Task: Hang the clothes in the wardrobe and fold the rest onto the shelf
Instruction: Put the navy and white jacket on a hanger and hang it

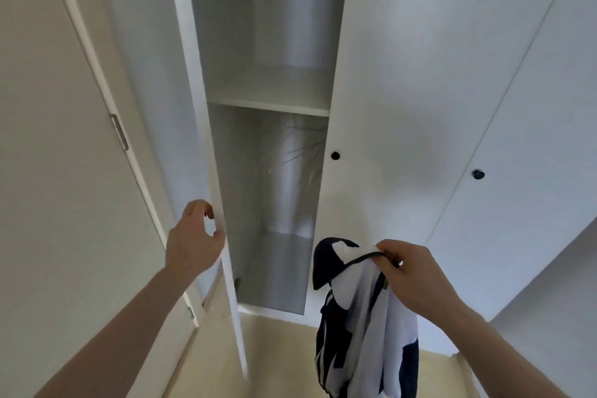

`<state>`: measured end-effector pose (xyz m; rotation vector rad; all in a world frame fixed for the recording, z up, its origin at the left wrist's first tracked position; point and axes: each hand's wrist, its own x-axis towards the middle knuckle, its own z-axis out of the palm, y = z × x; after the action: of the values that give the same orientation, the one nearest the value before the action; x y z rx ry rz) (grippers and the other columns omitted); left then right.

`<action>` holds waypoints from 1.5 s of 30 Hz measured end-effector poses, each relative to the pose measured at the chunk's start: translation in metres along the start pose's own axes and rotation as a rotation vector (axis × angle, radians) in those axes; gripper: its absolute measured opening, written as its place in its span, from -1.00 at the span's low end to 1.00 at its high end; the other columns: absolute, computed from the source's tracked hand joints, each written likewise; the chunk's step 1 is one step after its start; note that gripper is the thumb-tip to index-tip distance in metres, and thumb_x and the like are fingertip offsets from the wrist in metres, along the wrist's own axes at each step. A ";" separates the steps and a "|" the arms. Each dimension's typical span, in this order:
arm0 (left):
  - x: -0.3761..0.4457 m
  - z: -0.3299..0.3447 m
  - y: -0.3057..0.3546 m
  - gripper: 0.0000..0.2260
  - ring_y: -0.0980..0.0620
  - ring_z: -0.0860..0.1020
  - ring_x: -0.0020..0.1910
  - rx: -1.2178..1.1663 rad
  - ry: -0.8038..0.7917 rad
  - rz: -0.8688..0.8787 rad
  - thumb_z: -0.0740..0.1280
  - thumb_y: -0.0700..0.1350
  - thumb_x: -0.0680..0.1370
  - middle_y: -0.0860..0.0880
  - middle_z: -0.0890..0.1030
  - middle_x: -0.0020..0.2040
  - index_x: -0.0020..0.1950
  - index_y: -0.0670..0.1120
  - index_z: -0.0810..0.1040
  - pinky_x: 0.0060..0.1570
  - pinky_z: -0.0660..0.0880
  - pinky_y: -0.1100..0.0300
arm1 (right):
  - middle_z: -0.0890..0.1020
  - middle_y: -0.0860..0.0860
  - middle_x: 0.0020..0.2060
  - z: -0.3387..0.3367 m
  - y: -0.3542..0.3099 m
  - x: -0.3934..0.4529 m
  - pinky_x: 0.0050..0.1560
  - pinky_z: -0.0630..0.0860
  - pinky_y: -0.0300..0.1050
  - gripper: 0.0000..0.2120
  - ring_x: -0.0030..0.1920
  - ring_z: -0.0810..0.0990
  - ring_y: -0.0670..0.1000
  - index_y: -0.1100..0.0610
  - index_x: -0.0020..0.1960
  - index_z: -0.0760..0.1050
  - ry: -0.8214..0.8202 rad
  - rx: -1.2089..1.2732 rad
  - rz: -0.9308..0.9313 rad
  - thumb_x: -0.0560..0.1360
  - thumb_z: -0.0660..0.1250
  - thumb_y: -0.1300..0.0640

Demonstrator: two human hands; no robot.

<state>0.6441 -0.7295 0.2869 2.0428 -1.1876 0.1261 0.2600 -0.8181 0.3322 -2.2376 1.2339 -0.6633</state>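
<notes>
White-and-navy zip jacket (365, 326) hanging limp beside open wardrobe door (206, 139) | right hand (410, 271) pinching collar by zipper | left hand (193, 239) curled at door edge, perhaps gripping | soft, light, slumps; take by shoulders | shelf (271, 103) bare

1. White cupboard fronts (403, 74) across the right, flat panels, two round black knobs (335, 155).
2. Pale wall panel (38, 171) at left, with a metal hinge (120, 132).
3. Beige floor (277, 359) below.
4. Soft, even light; faint shadows on the panels.
</notes>
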 end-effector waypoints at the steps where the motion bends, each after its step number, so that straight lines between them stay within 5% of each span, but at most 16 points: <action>1: 0.000 -0.011 -0.008 -0.82 -0.03 0.54 -0.43 0.040 0.014 -0.034 0.35 -0.03 0.55 0.11 0.46 -0.05 -0.09 0.06 0.34 -0.26 0.39 0.11 | 0.48 0.03 -0.40 0.002 -0.002 0.002 -0.36 0.31 -0.26 -0.76 -0.43 0.34 -0.10 0.05 -0.24 0.47 -0.002 -0.001 -0.018 0.60 0.26 0.05; 5: -0.001 -0.052 -0.032 -0.79 -0.19 0.57 -0.18 0.172 -0.078 -0.202 0.40 -0.07 0.46 0.06 0.47 -0.06 -0.11 0.07 0.35 -0.14 0.40 0.07 | 0.48 -0.02 -0.42 0.006 -0.013 0.013 -0.37 0.36 -0.30 -0.77 -0.45 0.38 -0.13 -0.01 -0.24 0.48 -0.031 0.048 -0.062 0.60 0.26 0.05; 8: -0.006 -0.068 -0.037 -0.58 -0.18 0.55 0.01 0.170 -0.212 -0.353 0.47 -0.01 0.46 -0.09 0.53 0.21 0.22 -0.04 0.39 0.00 0.43 0.03 | 0.48 -0.04 -0.42 0.011 -0.025 0.025 -0.34 0.36 -0.21 -0.78 -0.42 0.42 -0.09 -0.01 -0.22 0.49 -0.051 0.078 -0.089 0.60 0.26 0.04; 11: -0.016 -0.078 -0.033 -0.18 -0.26 0.48 0.34 0.131 -0.357 -0.411 0.49 0.07 0.49 -0.22 0.30 0.51 0.56 -0.17 0.11 0.22 0.41 -0.01 | 0.50 -0.06 -0.43 0.017 -0.039 0.037 -0.35 0.36 -0.21 -0.78 -0.42 0.41 -0.07 -0.01 -0.21 0.51 -0.065 0.101 -0.129 0.61 0.27 0.04; 13: -0.021 -0.083 -0.024 -0.11 -0.19 0.45 0.42 0.179 -0.493 -0.359 0.45 0.20 0.50 -0.16 0.07 0.64 0.64 -0.07 0.03 0.34 0.40 0.01 | 0.49 -0.06 -0.42 0.021 -0.048 0.043 -0.37 0.33 -0.27 -0.78 -0.42 0.38 -0.10 -0.02 -0.21 0.50 -0.073 0.113 -0.151 0.61 0.27 0.03; 17: -0.016 -0.082 0.015 -0.35 0.15 0.49 0.29 -0.029 -0.617 -0.127 0.46 0.26 0.47 0.14 0.33 0.49 0.51 0.20 0.33 0.08 0.50 0.26 | 0.48 0.00 -0.41 0.029 -0.067 0.058 -0.37 0.31 -0.24 -0.77 -0.43 0.35 -0.09 -0.01 -0.22 0.51 -0.097 0.134 -0.187 0.61 0.27 0.01; 22: 0.020 -0.062 0.057 -0.30 0.30 0.46 0.27 -0.192 -0.838 0.020 0.51 0.37 0.31 0.40 0.43 0.31 0.40 0.37 0.36 0.24 0.50 0.16 | 0.52 0.07 -0.34 0.041 -0.090 0.081 -0.33 0.43 -0.04 -0.75 -0.33 0.47 0.10 0.07 -0.15 0.55 -0.096 0.143 -0.207 0.59 0.27 -0.06; 24: 0.034 -0.049 0.061 -0.45 0.29 0.54 0.14 -0.213 -0.870 0.046 0.52 0.27 0.37 0.36 0.54 0.18 0.31 0.34 0.44 0.11 0.52 0.22 | 0.54 0.04 -0.32 0.048 -0.097 0.090 -0.29 0.48 0.02 -0.79 -0.30 0.50 0.09 0.03 -0.14 0.57 -0.089 0.135 -0.209 0.60 0.28 -0.04; 27: 0.056 -0.032 0.061 -0.95 0.12 0.60 -0.24 -0.251 -0.773 0.096 0.38 0.00 0.55 0.14 0.63 -0.22 -0.09 0.15 0.57 -0.17 0.55 0.14 | 0.53 0.03 -0.32 0.056 -0.103 0.105 -0.33 0.41 -0.09 -0.76 -0.32 0.49 0.07 0.03 -0.13 0.57 -0.076 0.134 -0.205 0.57 0.26 -0.10; 30: 0.079 -0.022 0.054 -0.86 0.04 0.57 -0.27 -0.344 -0.719 0.074 0.27 -0.05 0.56 -0.10 0.64 -0.17 -0.06 -0.05 0.60 -0.18 0.54 0.10 | 0.54 0.05 -0.31 0.062 -0.101 0.121 -0.32 0.44 -0.06 -0.72 -0.32 0.51 0.09 0.07 -0.14 0.55 -0.056 0.119 -0.150 0.57 0.25 -0.12; 34: 0.111 -0.021 0.052 -0.71 0.10 0.52 -0.20 -0.507 -0.645 -0.010 0.28 0.04 0.39 -0.12 0.67 -0.12 -0.02 -0.07 0.64 -0.09 0.41 0.10 | 0.61 -0.06 -0.32 0.070 -0.090 0.139 -0.29 0.45 -0.17 -0.81 -0.37 0.50 -0.11 -0.03 -0.15 0.58 -0.103 0.144 -0.063 0.59 0.34 -0.08; 37: 0.129 -0.017 0.054 -0.71 0.09 0.60 -0.18 -0.515 -0.663 0.014 0.31 0.16 0.45 -0.09 0.68 -0.09 -0.03 -0.02 0.64 -0.05 0.47 0.12 | 0.70 -0.18 -0.13 0.078 -0.085 0.151 -0.07 0.60 -0.13 -0.90 -0.08 0.65 -0.16 -0.16 -0.08 0.63 -0.187 0.206 -0.028 0.50 0.40 -0.16; 41: 0.145 -0.006 0.055 -0.86 0.08 0.51 -0.30 -0.509 -0.647 0.056 0.32 -0.08 0.62 0.00 0.59 -0.26 -0.12 -0.05 0.60 -0.16 0.43 0.15 | 0.55 -0.29 0.18 0.076 -0.068 0.183 0.05 0.63 -0.13 -0.70 0.13 0.59 -0.23 -0.22 0.18 0.55 -0.058 0.150 0.017 0.48 0.44 -0.21; 45: 0.157 -0.005 0.056 -0.90 0.10 0.49 -0.28 -0.496 -0.629 0.078 0.33 -0.22 0.57 -0.06 0.58 -0.27 -0.11 -0.11 0.62 -0.16 0.40 0.16 | 0.35 -0.09 0.42 0.062 -0.045 0.230 0.11 0.53 -0.14 -0.43 0.17 0.57 -0.02 -0.06 0.49 0.35 0.073 -0.030 0.115 0.54 0.43 -0.09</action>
<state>0.6904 -0.8527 0.3896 1.6257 -1.4837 -0.7521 0.4354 -0.9844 0.3534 -2.1641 1.4050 -0.6914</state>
